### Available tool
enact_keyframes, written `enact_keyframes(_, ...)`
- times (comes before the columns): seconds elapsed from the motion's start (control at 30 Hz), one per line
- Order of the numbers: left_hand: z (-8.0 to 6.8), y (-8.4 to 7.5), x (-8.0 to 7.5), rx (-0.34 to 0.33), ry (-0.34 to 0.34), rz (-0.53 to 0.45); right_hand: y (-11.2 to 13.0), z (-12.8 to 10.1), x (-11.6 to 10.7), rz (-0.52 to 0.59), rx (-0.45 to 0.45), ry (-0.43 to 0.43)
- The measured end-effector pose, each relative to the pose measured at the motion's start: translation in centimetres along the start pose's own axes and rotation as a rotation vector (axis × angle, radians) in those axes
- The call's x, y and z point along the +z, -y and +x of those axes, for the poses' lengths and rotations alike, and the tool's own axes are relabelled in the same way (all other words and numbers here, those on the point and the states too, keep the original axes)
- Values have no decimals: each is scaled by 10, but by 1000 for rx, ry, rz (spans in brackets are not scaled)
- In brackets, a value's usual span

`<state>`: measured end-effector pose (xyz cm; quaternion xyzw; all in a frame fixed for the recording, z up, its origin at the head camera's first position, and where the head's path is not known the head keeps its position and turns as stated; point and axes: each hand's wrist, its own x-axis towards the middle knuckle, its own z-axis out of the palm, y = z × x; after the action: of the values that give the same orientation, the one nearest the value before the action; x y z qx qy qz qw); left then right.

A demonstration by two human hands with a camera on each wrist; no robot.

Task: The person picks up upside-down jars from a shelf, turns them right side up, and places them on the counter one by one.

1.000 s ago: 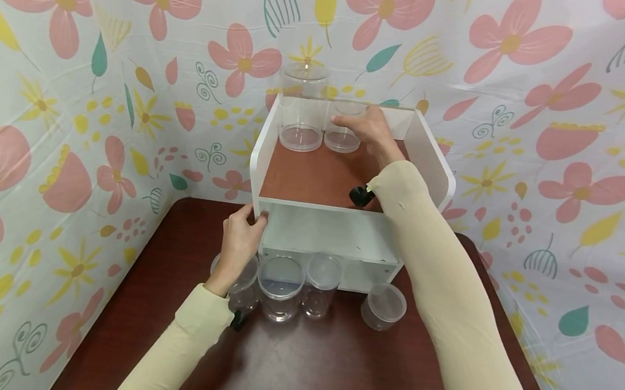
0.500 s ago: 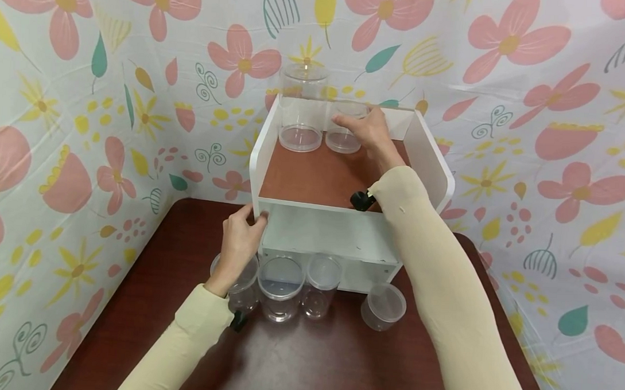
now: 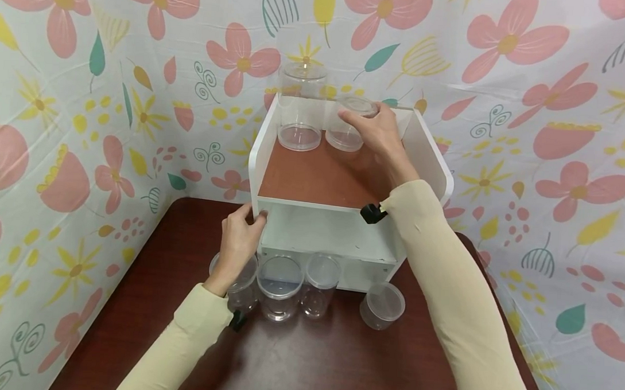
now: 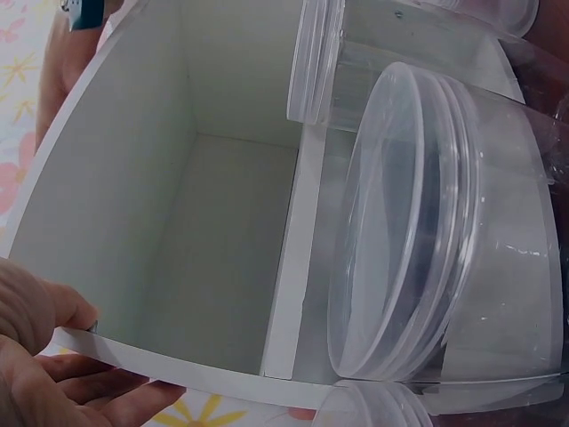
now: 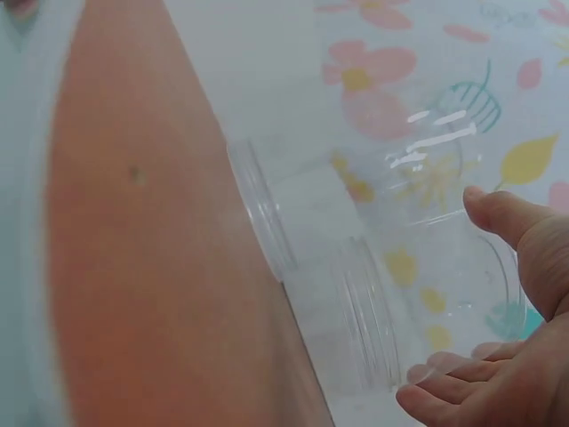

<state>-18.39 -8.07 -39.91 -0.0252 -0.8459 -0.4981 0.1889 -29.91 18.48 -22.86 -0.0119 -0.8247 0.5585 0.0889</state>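
Note:
In the head view, my right hand (image 3: 380,133) holds a clear plastic jar (image 3: 343,141) at the back of the white shelf unit's brown top (image 3: 313,178). This jar leans rightward, its lid end down. In the right wrist view, thumb and fingers lie on opposite sides of its clear body (image 5: 453,285). A taller clear jar (image 3: 300,138) stands left of it, lid end down too. My left hand (image 3: 240,235) grips the front edge of the unit's left side panel (image 4: 222,381), thumb inside and fingers outside, as the left wrist view shows.
Several lidded clear jars stand on the dark wooden table (image 3: 306,361) before the unit, including a wide jar (image 3: 280,288) and a narrower jar (image 3: 321,284). A short tub (image 3: 383,305) sits farther right. Flowered cloth (image 3: 501,110) hangs behind and at the sides.
My right hand has shifted slightly right and the held jar has gone from upright to tilted, its upper end moving right. My left hand keeps its place on the side panel.

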Motion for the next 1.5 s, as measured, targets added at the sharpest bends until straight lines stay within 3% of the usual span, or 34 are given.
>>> enact_keyframes(0.2, 1, 0, 0, 0, 0, -2, 0, -19, -9, -43, -51, 15)
enact_keyframes(0.57, 0, 0, 0, 10, -7, -4, -1, -52, -21, 34, -136, 58)
enact_keyframes(1.03, -1, 0, -1, 17, -14, -10, -4, -95, -43, -127, -131, 71)
enact_keyframes(1.5, 0, 0, 2, 23, -18, 2, -11, -121, -61, -103, -177, 88)
